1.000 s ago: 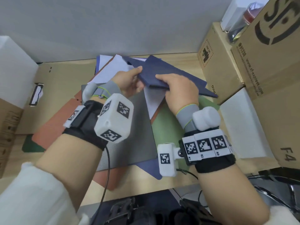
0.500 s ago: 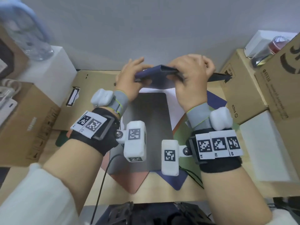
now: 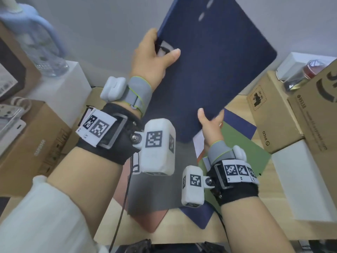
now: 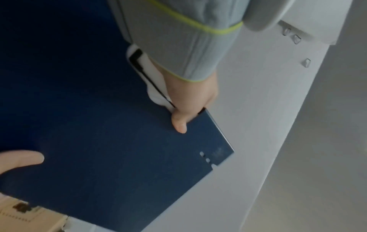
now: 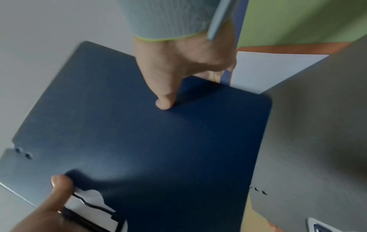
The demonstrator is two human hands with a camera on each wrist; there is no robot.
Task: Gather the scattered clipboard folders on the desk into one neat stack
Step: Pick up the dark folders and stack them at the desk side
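Raised since before: flat navy folder.

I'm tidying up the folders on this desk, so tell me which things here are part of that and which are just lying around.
Part of the job:
navy folder, gripped by left hand and right hand
grey folder
green folder
reddish folder

Lying about:
cardboard boxes
water bottle
white box
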